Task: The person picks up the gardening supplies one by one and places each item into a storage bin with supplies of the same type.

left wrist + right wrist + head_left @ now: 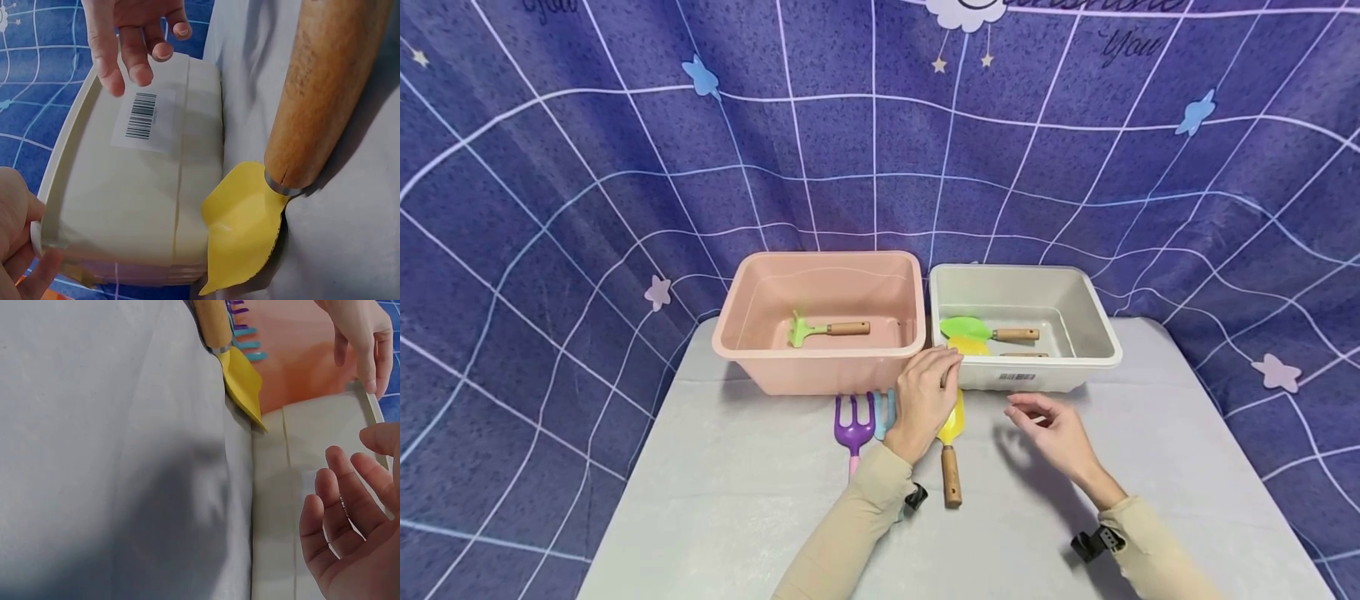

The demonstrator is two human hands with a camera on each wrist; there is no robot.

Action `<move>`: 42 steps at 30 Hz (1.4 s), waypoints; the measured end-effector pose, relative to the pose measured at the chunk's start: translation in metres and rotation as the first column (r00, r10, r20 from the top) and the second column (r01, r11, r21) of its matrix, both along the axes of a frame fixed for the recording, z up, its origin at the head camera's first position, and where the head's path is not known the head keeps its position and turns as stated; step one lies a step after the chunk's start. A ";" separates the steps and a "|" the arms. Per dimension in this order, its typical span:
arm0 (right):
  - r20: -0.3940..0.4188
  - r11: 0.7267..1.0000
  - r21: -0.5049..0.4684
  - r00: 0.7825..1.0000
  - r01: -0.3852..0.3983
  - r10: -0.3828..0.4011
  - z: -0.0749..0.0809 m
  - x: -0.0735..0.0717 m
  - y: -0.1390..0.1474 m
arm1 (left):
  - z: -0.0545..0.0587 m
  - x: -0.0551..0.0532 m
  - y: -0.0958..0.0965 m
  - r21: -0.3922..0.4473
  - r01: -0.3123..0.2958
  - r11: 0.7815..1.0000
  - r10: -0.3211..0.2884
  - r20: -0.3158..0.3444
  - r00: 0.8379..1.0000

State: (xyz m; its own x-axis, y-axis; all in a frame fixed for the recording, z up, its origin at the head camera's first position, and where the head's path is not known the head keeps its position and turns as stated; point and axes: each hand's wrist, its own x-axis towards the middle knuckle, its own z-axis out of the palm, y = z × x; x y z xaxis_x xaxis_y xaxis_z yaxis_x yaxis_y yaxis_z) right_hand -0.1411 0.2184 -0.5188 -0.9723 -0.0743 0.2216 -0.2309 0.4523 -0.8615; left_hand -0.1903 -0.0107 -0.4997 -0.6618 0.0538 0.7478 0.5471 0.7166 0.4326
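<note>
The left hand (pixel 922 402) pinches the front left corner of the rim of a white plastic bin (pixel 1037 362). In the left wrist view, the left hand's thumb and fingers (pixel 45 272) lie on both sides of that corner. Before the bin's barcode label hovers the right hand (pixel 1051 429), fingers loosely bent and holding nothing. A yellow hand trowel (pixel 951 475) with a wooden handle lies on the table beneath the left hand, its blade against the bin. Inside the white bin are a green trowel (pixel 966 328) and a yellow tool (pixel 967 345), partly hidden by the front wall.
A pink bin (pixel 820 363) stands left of the white one, with a small green rake (pixel 827 329) in it. Before it lie a purple hand fork (pixel 854 433) and a light blue fork (pixel 882 412), partly covered by the left arm. A blue grid-patterned curtain (pixel 850 150) hangs behind.
</note>
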 end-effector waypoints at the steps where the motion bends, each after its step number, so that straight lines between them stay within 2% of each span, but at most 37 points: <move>1: 0.000 1.000 0.005 1.000 0.001 -0.001 0.000 0.000 0.000 | 0.000 0.000 0.000 0.001 0.000 1.000 0.000 0.000 1.000; 9: 0.012 0.999 0.043 1.000 0.008 -0.009 -0.005 0.004 -0.004 | -0.001 0.000 0.000 -0.005 0.001 1.000 -0.001 0.000 1.000; 18: 0.030 1.000 0.026 1.000 0.006 -0.007 -0.013 0.010 -0.006 | 0.000 0.000 0.000 -0.015 0.005 1.000 -0.005 -0.010 1.000; 30: 0.099 1.000 0.002 0.995 -0.019 0.019 -0.017 0.016 -0.006 | 0.002 0.001 -0.001 -0.019 -0.010 1.000 0.010 0.010 1.000; 42: 0.111 0.999 -0.029 0.993 -0.046 0.049 -0.023 0.018 -0.007 | -0.001 -0.001 0.000 -0.017 -0.011 1.000 0.011 0.001 1.000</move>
